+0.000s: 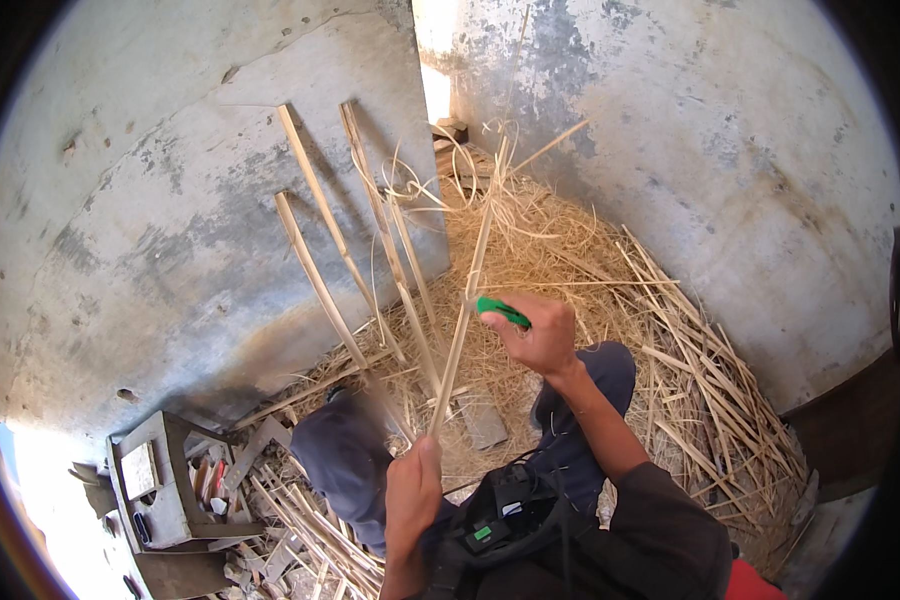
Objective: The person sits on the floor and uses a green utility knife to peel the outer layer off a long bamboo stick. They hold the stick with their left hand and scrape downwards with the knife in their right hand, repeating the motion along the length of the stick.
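My left hand (413,488) is closed around the lower end of a long, pale bamboo strip (478,250), which slants up and away from me. My right hand (542,335) grips a green-handled knife (502,311), its blade end against the strip about midway along. Thin curled shavings (515,205) hang about the strip's far end. To the left, several more split strips (315,270) lean against the wall, one of them blurred near my left knee.
Fine shavings (570,240) heap in the corner between two worn, pale walls (150,250). A pile of thin sticks (715,390) lies along the right. At lower left stands a small wooden box-like stand (175,490) with odds and ends. A flat grey block (483,425) lies between my legs.
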{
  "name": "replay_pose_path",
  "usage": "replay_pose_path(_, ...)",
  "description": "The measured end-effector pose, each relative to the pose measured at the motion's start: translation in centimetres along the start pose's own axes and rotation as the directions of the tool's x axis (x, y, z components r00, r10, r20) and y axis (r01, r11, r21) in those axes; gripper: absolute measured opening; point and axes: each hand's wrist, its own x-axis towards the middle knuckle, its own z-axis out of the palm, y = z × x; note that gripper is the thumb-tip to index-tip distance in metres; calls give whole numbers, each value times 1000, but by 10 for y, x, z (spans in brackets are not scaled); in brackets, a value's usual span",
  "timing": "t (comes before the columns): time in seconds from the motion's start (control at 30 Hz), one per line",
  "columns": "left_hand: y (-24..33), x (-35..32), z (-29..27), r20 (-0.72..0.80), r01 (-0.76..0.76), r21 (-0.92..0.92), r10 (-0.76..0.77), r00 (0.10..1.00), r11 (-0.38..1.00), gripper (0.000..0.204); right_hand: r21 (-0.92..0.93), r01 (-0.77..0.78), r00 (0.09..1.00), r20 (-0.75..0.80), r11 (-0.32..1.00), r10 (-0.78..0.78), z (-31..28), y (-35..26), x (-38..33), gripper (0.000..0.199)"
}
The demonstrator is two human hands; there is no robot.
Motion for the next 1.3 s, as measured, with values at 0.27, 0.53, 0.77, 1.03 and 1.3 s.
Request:
replay_pose_path(0.27,-4,-6,-2,6,58,59,-58,998,997,53,-20,-42,997,62,999,43,0,18,23,36)
replay_pose_path(0.53,-5,-7,-1,-39,30,97,-26,999,995,51,-41,-39,989,139,998,44,2,19,30,36)
replay_pose_path(0.77,-2,-24,0,61,100,105,-107,992,989,43,-159,-173,982,45,972,182,-6,69,54,37)
replay_pose_path(1.03,2,-17,-9,51,91,149,-100,994,985,44,-112,-305,938,133,946,319,-1,72,54,36)
replay_pose_path(1.3,-19,6,-8,58,46,73,-50,997,996,48,-165,-341,905,209,925,371,-35,47,56,35)
